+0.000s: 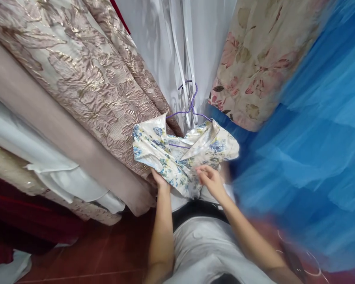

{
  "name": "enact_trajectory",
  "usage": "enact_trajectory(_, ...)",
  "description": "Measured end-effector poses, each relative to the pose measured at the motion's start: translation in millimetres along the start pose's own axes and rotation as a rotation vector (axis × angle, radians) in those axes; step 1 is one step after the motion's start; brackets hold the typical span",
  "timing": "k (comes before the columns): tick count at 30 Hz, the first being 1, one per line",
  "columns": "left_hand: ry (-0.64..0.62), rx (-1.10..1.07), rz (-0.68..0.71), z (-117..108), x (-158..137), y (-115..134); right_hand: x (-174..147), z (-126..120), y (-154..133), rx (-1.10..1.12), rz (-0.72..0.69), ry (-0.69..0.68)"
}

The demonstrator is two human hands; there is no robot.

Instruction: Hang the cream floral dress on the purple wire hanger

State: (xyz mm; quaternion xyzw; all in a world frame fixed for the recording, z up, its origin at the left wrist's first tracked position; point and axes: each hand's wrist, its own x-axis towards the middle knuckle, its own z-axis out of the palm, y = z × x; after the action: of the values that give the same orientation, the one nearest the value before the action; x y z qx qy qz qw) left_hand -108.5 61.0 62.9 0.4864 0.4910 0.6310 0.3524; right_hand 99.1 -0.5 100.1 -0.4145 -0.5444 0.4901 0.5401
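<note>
A cream dress with blue flowers (171, 169) and a crossed V neckline hangs on a purple wire hanger (192, 105) in front of my body. My left hand (161, 180) grips the dress from below at its left side, its fingers partly hidden behind the cloth. At the front of the dress, my right hand (210, 179) has its fingers curled into a pinch. Blur around those fingertips hides what is between them. How far down the dress reaches cannot be made out.
Pink-gold brocade (85, 67) and other hanging garments line the left. White cloth with narrow straps (180, 59) hangs behind the hanger. To the right are a cream floral garment (251, 75) and blue ruffled tulle (310, 146). Reddish floor tiles (106, 252) show below.
</note>
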Motion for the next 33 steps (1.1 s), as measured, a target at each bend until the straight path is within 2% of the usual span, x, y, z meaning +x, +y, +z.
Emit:
enact_trajectory(3,0.224,-0.171,0.040,-6.7,4.1,-4.4,15.9,-0.1,6.0,-0.060,0.002,-0.024)
enact_trajectory(5,0.287,-0.203,0.055,-0.7,0.2,-7.1,28.0,3.1,10.3,-0.110,0.010,-0.057)
enact_trajectory(8,0.276,-0.177,0.024,21.6,-8.0,-14.3,45.6,8.0,16.5,-0.267,0.017,-0.060)
enact_trajectory(12,0.281,-0.265,-0.085,48.2,-19.1,-27.5,56.8,4.8,19.8,-0.503,-0.008,0.023)
enact_trajectory(16,0.259,-0.292,-0.154,55.2,-26.1,-34.8,56.2,-5.1,21.3,-0.539,0.001,0.007)
enact_trajectory(20,0.213,-0.245,-0.140,55.3,-25.5,-37.5,55.6,-6.1,25.3,-0.559,0.008,0.005)
enact_trajectory(22,0.231,-0.213,-0.073,53.7,-24.6,-37.3,54.7,-5.4,26.5,-0.528,-0.012,0.018)
enact_trajectory(23,0.284,-0.193,-0.007,52.0,-24.8,-36.0,53.7,-6.0,26.3,-0.499,-0.022,0.024)
enact_trajectory(27,0.659,0.040,0.409,41.0,-34.0,-18.8,46.5,-18.4,19.9,-0.351,-0.049,0.121)
enact_trajectory(28,0.708,0.110,0.516,39.4,-38.7,-12.2,44.3,-23.0,17.3,-0.314,-0.055,0.169)
enact_trajectory(29,0.701,0.158,0.605,39.4,-44.1,-5.6,42.1,-27.4,14.6,-0.276,-0.060,0.219)
enact_trajectory(30,0.628,0.183,0.665,41.4,-50.0,0.2,39.9,-31.3,12.1,-0.235,-0.065,0.263)
enact_trajectory(31,0.496,0.194,0.689,45.8,-56.1,4.7,37.6,-34.2,10.0,-0.195,-0.067,0.292)
enact_trajectory(33,0.124,0.211,0.613,60.4,-67.6,8.0,32.3,-37.0,7.4,-0.138,-0.055,0.299)
